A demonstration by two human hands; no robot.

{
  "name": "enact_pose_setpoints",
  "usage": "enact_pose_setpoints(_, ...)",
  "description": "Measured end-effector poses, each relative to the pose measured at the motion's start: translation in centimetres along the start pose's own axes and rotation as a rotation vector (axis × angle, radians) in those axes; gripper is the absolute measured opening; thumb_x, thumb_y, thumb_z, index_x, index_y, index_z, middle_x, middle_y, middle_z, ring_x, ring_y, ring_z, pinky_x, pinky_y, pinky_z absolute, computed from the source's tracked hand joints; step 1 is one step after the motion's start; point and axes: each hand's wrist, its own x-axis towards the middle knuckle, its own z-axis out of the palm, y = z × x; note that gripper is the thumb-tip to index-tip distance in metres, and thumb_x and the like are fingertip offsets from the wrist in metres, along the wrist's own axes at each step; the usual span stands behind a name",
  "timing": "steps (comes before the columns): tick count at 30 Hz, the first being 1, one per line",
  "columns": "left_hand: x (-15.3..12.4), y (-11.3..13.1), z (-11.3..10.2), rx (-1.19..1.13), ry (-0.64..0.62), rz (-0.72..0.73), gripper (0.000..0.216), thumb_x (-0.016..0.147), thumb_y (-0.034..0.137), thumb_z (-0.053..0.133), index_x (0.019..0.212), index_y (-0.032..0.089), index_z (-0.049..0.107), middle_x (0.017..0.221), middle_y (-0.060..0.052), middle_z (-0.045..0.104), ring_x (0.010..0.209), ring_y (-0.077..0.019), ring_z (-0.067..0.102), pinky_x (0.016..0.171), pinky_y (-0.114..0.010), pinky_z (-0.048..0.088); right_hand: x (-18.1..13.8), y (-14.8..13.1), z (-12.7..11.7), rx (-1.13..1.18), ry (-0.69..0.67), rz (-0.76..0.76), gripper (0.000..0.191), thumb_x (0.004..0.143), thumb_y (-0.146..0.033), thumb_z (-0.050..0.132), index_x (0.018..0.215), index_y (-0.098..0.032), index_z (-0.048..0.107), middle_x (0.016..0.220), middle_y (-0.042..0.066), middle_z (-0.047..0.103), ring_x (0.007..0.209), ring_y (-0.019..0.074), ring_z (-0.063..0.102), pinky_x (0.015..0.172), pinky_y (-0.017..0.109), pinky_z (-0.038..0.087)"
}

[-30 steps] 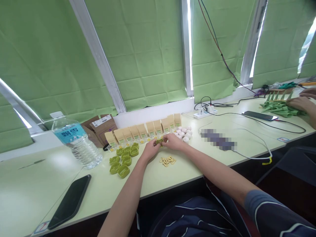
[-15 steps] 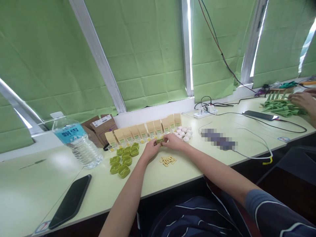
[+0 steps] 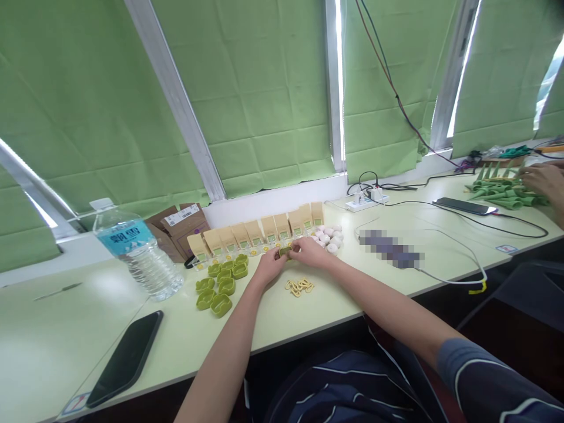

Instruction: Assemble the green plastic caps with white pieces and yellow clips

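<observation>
My left hand (image 3: 269, 267) and my right hand (image 3: 309, 252) meet over the pale green table (image 3: 282, 317), fingers pinched on one small green plastic piece (image 3: 284, 251) between them. Several more green pieces (image 3: 221, 282) lie to the left of my left hand. A little heap of yellow rings (image 3: 300, 286) rests just in front of my hands. Behind them stands a row of tan packets (image 3: 258, 234), and several white round pieces (image 3: 329, 237) sit beside my right hand.
A water bottle (image 3: 132, 249) stands at the left, with a black phone (image 3: 124, 359) near the front edge. Brown cartons (image 3: 178, 226) lean at the sill. A power strip (image 3: 366, 202), cables and another phone (image 3: 465, 205) lie right. Another person's hand (image 3: 544, 176) touches green cones (image 3: 497, 191).
My hands stay on the green piece with only slight finger shifts. The other person's hand at the far right has drawn back a little toward the edge.
</observation>
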Motion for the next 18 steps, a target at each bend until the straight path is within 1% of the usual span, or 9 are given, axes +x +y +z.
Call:
enact_pose_setpoints(4,-0.01,0.02,-0.07,-0.005,-0.009,0.004,0.027,0.083,0.043,0.053,0.071,0.019,0.053,0.067,0.002,0.051,0.064,-0.0138,0.044,0.061,-0.026,0.030,-0.02,0.04,0.00,0.017,-0.007,0.005,0.018,0.084,-0.028,0.062,0.070,-0.017,0.066,0.077,0.002,0.071,0.072,0.0135,0.060,0.063,0.024,0.035)
enact_pose_setpoints(8,0.10,-0.21,-0.02,-0.009,-0.007,0.002,0.024,0.083,0.038,0.050,0.070,0.018,0.053,0.066,0.002,0.050,0.065,-0.0140,0.044,0.061,-0.026,0.030,0.05,0.22,0.07,0.006,0.007,-0.003,0.018,0.083,-0.027,0.062,0.069,-0.017,0.065,0.076,0.002,0.071,0.070,0.0134,0.059,0.063,0.024,0.035)
enact_pose_setpoints(12,0.10,-0.27,0.00,-0.011,-0.006,-0.013,0.023,0.083,0.038,0.050,0.071,0.018,0.055,0.066,0.002,0.051,0.065,-0.0143,0.045,0.062,-0.026,0.031,0.11,0.37,0.20,0.000,0.003,-0.008,0.019,0.083,-0.027,0.062,0.068,-0.017,0.066,0.074,0.002,0.070,0.069,0.0134,0.059,0.062,0.024,0.034)
enact_pose_setpoints(18,0.03,0.05,-0.11,-0.030,-0.010,0.000,0.022,0.082,0.035,0.049,0.068,0.019,0.053,0.064,0.002,0.049,0.064,-0.0141,0.044,0.061,-0.026,0.030,0.16,0.49,0.23,-0.004,0.007,-0.040,0.019,0.084,-0.027,0.062,0.068,-0.017,0.065,0.075,0.002,0.071,0.070,0.0132,0.059,0.063,0.023,0.034)
